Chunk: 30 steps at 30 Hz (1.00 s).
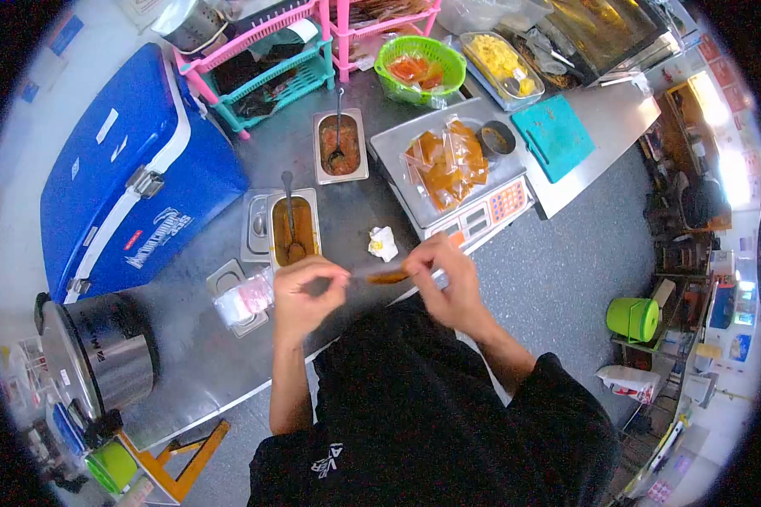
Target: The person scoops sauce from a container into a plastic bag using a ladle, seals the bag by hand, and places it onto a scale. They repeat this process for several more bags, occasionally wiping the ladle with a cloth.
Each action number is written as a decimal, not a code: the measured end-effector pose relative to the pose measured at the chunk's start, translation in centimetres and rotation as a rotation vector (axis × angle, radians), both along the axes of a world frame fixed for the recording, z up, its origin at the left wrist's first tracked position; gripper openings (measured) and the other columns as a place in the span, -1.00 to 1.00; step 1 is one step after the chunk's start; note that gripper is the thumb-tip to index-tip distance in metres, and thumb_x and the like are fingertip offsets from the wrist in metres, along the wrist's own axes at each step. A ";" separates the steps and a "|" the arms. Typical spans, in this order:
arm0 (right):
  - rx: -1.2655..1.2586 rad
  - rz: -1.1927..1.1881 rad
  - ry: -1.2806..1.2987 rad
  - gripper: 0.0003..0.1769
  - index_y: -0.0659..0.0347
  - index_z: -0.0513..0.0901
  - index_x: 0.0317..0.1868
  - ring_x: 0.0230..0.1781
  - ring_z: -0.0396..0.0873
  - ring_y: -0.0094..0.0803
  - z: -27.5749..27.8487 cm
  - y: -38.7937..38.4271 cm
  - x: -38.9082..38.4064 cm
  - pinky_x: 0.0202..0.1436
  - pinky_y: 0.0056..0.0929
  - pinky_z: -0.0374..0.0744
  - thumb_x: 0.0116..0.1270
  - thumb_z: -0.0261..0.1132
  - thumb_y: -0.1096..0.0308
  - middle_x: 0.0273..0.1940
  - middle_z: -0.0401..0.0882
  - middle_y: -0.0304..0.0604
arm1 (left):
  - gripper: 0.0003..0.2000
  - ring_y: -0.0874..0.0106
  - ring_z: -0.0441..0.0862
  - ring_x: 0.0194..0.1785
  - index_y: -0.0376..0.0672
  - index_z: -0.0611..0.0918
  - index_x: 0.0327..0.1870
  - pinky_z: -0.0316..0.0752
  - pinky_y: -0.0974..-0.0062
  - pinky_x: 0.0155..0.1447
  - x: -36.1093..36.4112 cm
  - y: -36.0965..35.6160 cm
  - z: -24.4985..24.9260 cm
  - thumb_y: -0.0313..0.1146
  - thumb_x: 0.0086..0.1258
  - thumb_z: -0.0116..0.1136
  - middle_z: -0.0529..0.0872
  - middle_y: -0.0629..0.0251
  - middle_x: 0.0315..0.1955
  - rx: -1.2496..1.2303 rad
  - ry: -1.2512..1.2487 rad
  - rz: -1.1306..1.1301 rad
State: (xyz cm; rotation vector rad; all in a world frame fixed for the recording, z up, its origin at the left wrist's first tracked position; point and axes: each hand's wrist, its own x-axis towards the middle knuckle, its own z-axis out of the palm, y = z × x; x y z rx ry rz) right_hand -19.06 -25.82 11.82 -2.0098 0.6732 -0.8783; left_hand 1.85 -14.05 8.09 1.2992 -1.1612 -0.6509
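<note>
A small clear plastic bag with brown sauce is stretched between my two hands, above the table's front edge. My left hand pinches its thin, blurred clear end between thumb and finger. On the other side, my right hand grips the filled end with its fingertips. Just beyond lies a crumpled white tissue with yellow stains. Behind my left hand stands a steel pan of brown sauce with a ladle in it. Some clear plastic bags lie on a steel lid to the left.
A scale holds a pile of filled sauce bags and a dark cup. Further back are a pan of reddish sauce, a green basket and a teal cutting board. A blue cooler and steel pot stand left.
</note>
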 end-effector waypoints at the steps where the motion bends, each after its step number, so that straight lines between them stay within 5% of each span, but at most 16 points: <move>1: -0.001 -0.021 0.013 -0.93 0.28 0.60 -0.27 -0.28 0.56 -0.16 -0.1 -0.8 -0.6 -0.19 -0.30 0.52 0.25 0.34 0.54 -0.31 0.56 -0.07 | -0.91 0.49 0.68 -0.35 -0.31 0.74 -0.32 0.54 0.57 -0.22 0.6 0.4 -0.5 -0.64 0.16 0.33 0.75 0.25 -0.44 0.047 -0.011 0.035; 5: -0.016 -0.268 0.070 -0.95 0.34 0.62 -0.29 -0.32 0.55 -0.45 -2.3 -5.4 -3.0 -0.18 -0.46 0.53 0.34 0.26 0.52 -0.37 0.60 -0.15 | -0.92 0.50 0.68 -0.29 -0.31 0.74 -0.24 0.53 0.58 -0.15 2.1 1.7 -1.7 -0.61 0.27 0.30 0.75 0.26 -0.39 0.150 0.056 0.151; 10: -0.152 -0.551 0.067 -0.89 0.34 0.64 -0.24 -0.37 0.58 -0.40 -9.5 -15.9 -5.3 -0.23 -0.43 0.54 0.37 0.30 0.44 -0.37 0.64 -0.09 | -0.89 0.51 0.67 -0.22 -0.32 0.72 -0.16 0.52 0.58 -0.08 1.8 3.3 -4.4 -0.58 0.34 0.28 0.74 0.26 -0.32 0.178 0.167 0.201; 17: -0.249 -0.866 -0.109 -0.80 0.34 0.67 -0.21 -0.36 0.63 -0.37 -10.4 -25.0 -4.7 -0.24 -0.41 0.57 0.41 0.28 0.34 -0.32 0.68 -0.03 | -0.88 0.55 0.66 -0.23 -0.30 0.71 -0.11 0.52 0.59 -0.08 1.6 4.9 -4.4 -0.54 0.38 0.27 0.73 0.29 -0.29 0.270 0.221 0.279; 25: -0.264 -0.705 0.037 -0.71 0.29 0.71 -0.02 -0.13 0.68 -0.34 -13.2 -26.8 -6.4 -0.09 -0.35 0.62 0.43 0.28 0.25 -0.10 0.73 -0.03 | -0.92 0.60 0.57 -0.34 -0.29 0.67 -0.35 0.48 0.61 -0.12 3.2 7.4 -7.3 -0.53 0.30 0.36 0.68 0.36 -0.44 0.282 -0.047 0.559; 30: -0.124 -0.564 0.020 -0.70 0.29 0.67 0.06 -0.11 0.64 -0.44 -13.7 -17.6 -3.7 -0.12 -0.47 0.59 0.46 0.29 0.28 -0.05 0.72 -0.14 | -0.84 0.45 0.60 -0.39 -0.21 0.67 -0.34 0.51 0.51 -0.20 5.6 10.8 -12.4 -0.32 0.33 0.36 0.67 0.26 -0.48 0.630 -0.055 0.906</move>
